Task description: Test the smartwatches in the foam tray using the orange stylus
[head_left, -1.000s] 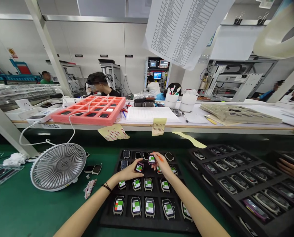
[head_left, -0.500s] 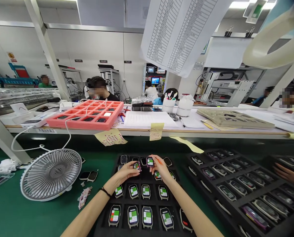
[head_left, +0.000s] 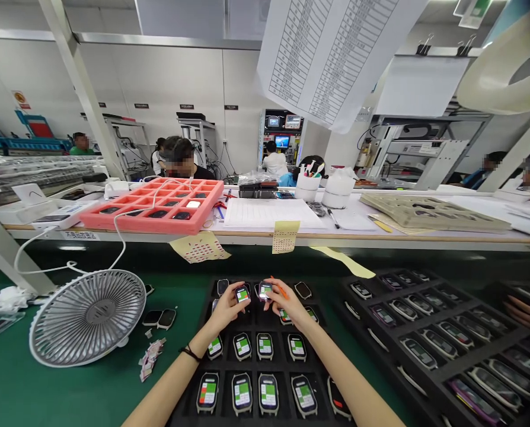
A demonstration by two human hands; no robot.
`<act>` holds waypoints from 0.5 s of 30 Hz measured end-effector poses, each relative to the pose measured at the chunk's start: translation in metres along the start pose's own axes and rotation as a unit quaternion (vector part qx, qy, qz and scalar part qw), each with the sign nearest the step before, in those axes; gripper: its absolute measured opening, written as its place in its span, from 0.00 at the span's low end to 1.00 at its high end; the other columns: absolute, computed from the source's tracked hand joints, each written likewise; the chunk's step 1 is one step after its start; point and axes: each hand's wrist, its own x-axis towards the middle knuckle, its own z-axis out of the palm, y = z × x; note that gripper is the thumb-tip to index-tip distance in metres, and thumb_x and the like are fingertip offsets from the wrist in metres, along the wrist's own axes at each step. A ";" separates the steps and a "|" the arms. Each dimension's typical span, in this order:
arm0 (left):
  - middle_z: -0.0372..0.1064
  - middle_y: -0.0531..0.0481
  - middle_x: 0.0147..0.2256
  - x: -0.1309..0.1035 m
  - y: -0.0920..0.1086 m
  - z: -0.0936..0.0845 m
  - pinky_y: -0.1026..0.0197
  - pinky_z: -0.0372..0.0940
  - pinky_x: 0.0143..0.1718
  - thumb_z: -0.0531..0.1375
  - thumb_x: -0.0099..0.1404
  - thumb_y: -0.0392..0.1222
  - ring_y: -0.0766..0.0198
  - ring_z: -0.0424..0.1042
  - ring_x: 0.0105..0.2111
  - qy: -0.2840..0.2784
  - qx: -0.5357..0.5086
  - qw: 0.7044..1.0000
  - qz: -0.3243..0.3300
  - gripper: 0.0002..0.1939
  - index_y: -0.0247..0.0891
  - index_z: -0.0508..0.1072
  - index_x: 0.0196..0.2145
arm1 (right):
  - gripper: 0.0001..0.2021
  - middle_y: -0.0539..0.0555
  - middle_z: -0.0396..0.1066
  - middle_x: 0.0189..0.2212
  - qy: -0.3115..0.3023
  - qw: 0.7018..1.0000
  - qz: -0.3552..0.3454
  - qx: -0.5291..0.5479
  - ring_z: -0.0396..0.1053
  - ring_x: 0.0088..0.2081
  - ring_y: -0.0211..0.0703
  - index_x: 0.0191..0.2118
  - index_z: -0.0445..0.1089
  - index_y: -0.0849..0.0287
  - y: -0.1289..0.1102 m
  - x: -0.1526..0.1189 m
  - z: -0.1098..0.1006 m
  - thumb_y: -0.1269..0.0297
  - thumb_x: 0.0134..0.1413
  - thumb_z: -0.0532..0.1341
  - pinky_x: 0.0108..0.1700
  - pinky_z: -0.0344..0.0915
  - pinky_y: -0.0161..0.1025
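My left hand [head_left: 226, 308] is closed on a smartwatch [head_left: 242, 294] without a strap, pinched by its edges. Its lit screen shows white, green and red blocks. Just to the right, my right hand [head_left: 287, 305] grips a second watch [head_left: 264, 290] with a purplish rim, its screen lit and partly glaring. A thin orange stick-like thing [head_left: 284, 292] lies between the right fingers; its kind is unclear. Both watches are held above a black foam tray [head_left: 223, 363], apart from each other. In its pockets sit several watches [head_left: 268, 392], many with green-and-white screens.
A white fan [head_left: 89, 317] stands at left, beside two dark watches [head_left: 159, 318] and paper scraps [head_left: 152, 359]. More loaded black trays [head_left: 380, 332] are at right, where another person's hand [head_left: 529, 314] shows. A shelf edge [head_left: 247, 238] with a pink foam tray [head_left: 144, 224] runs behind.
The left watch has turned its screen more towards me and risen slightly. The right watch has shifted a little left and tipped, catching glare. The view has swung slightly.
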 end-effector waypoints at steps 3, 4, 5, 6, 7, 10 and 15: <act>0.64 0.50 0.33 -0.004 0.001 0.001 0.73 0.45 0.13 0.63 0.52 0.56 0.70 0.64 0.25 -0.002 0.009 1.000 0.001 0.35 0.38 0.58 0.52 | 0.25 0.55 0.66 0.37 -0.019 1.000 0.001 -0.011 0.71 0.25 0.39 0.48 0.61 0.59 0.000 -0.007 0.000 0.57 0.45 0.66 0.15 0.53 0.27; 0.64 0.50 0.34 -0.005 0.002 0.001 0.73 0.46 0.14 0.63 0.52 0.56 0.70 0.64 0.25 -0.004 0.010 1.000 0.004 0.35 0.38 0.58 0.52 | 0.25 0.56 0.66 0.38 -0.025 1.000 0.000 -0.014 0.71 0.26 0.39 0.48 0.61 0.58 0.000 -0.009 0.000 0.57 0.45 0.66 0.16 0.52 0.27; 0.64 0.49 0.35 -0.005 0.003 0.001 0.73 0.46 0.14 0.63 0.51 0.56 0.70 0.64 0.25 -0.005 0.011 1.000 0.009 0.35 0.38 0.58 0.52 | 0.25 0.56 0.66 0.38 -0.031 0.999 0.001 -0.018 0.71 0.26 0.39 0.48 0.60 0.58 -0.001 -0.012 0.001 0.57 0.45 0.66 0.16 0.52 0.27; 0.64 0.49 0.35 -0.006 0.004 0.001 0.73 0.45 0.14 0.63 0.51 0.56 0.70 0.65 0.25 -0.008 0.013 1.000 0.012 0.34 0.37 0.59 0.51 | 0.25 0.56 0.66 0.39 -0.035 0.999 0.003 -0.023 0.71 0.25 0.38 0.48 0.60 0.59 -0.003 -0.014 0.001 0.56 0.45 0.66 0.15 0.51 0.27; 0.64 0.49 0.34 -0.007 0.004 0.001 0.72 0.44 0.14 0.63 0.52 0.56 0.70 0.64 0.24 -0.013 0.017 1.000 0.012 0.33 0.37 0.60 0.51 | 0.25 0.56 0.66 0.39 -0.038 0.999 0.006 -0.030 0.70 0.25 0.38 0.48 0.60 0.59 -0.004 -0.016 0.002 0.56 0.45 0.66 0.15 0.50 0.27; 0.61 0.53 0.27 -0.008 0.003 0.001 0.71 0.41 0.14 0.58 0.56 0.60 0.72 0.61 0.19 -0.030 0.034 0.999 0.003 0.31 0.35 0.62 0.49 | 0.22 0.53 0.67 0.34 -0.033 0.998 0.014 -0.055 0.67 0.20 0.34 0.45 0.62 0.60 -0.008 -0.020 0.003 0.53 0.47 0.64 0.14 0.45 0.27; 0.60 0.54 0.24 -0.007 0.000 -0.001 0.70 0.41 0.14 0.55 0.58 0.62 0.72 0.59 0.17 -0.026 0.050 0.998 0.006 0.31 0.35 0.63 0.49 | 0.21 0.46 0.62 0.16 -0.007 0.996 0.031 -0.088 0.59 0.13 0.32 0.43 0.63 0.62 -0.009 -0.020 0.003 0.48 0.54 0.57 0.14 0.42 0.27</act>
